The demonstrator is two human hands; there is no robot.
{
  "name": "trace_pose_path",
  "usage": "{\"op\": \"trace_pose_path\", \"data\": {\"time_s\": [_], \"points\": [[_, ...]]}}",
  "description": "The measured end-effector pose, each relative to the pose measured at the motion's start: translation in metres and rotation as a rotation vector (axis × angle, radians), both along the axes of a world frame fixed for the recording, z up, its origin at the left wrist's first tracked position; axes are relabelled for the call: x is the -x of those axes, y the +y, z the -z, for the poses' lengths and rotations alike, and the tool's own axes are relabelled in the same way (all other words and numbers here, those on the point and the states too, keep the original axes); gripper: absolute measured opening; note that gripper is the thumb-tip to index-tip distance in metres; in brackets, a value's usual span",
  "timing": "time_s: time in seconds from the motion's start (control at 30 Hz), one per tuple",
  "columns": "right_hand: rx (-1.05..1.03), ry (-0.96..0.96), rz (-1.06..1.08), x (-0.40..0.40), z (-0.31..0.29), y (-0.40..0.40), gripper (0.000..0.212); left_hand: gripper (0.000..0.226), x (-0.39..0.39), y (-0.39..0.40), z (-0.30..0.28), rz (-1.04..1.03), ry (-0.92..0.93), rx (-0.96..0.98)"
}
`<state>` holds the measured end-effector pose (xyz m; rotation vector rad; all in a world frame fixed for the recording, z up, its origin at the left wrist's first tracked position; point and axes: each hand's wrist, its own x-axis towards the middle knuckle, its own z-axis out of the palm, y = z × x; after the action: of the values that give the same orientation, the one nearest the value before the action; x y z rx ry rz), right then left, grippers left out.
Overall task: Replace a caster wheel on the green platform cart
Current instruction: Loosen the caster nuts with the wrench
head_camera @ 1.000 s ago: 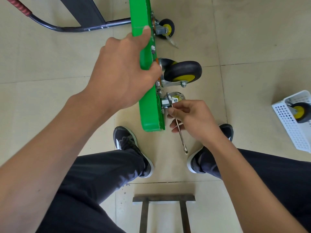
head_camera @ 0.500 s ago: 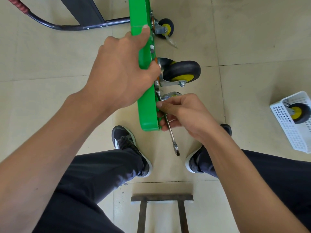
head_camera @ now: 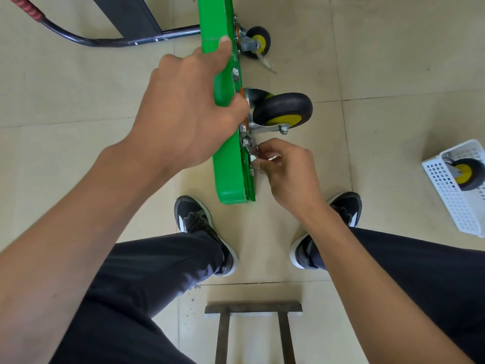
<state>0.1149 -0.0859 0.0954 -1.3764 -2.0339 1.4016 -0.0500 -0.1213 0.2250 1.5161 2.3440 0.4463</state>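
The green cart stands on edge on the tiled floor, its underside facing right. The left hand grips the deck's upper edge, fingers wrapped over it. A black-and-yellow caster sticks out sideways just below that grip — a smaller one sits farther up. The right hand is curled at the mounting hardware beneath the big caster, fingertips pinching something small and metallic. A spare wheel lies in a white basket, well apart at right.
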Motion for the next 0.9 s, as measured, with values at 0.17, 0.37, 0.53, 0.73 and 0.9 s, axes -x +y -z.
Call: {"op": "trace_pose_path", "data": {"time_s": [0.17,0.37,0.53,0.73,0.9], "points": [[-0.323,-0.078,-0.102,-0.005,0.006,-0.003,0.005,0.071,0.001,0.0,0.0,0.007,0.019,0.008],[-0.246,-0.114,-0.063,-0.018,0.006,-0.004,0.009,0.071,0.0,-0.001,0.0,0.007,-0.017,-0.015],[0.001,-0.025,0.008,-0.019,-0.008,-0.003,0.013,0.071,0.0,0.0,-0.001,0.011,-0.002,-0.011],[0.023,-0.019,0.032,-0.005,-0.021,-0.009,0.023,0.07,0.0,-0.001,-0.001,0.006,-0.014,-0.018],[0.09,-0.034,0.028,-0.003,-0.03,-0.012,0.017,0.07,0.0,-0.001,-0.002,0.009,0.005,-0.003]]}}
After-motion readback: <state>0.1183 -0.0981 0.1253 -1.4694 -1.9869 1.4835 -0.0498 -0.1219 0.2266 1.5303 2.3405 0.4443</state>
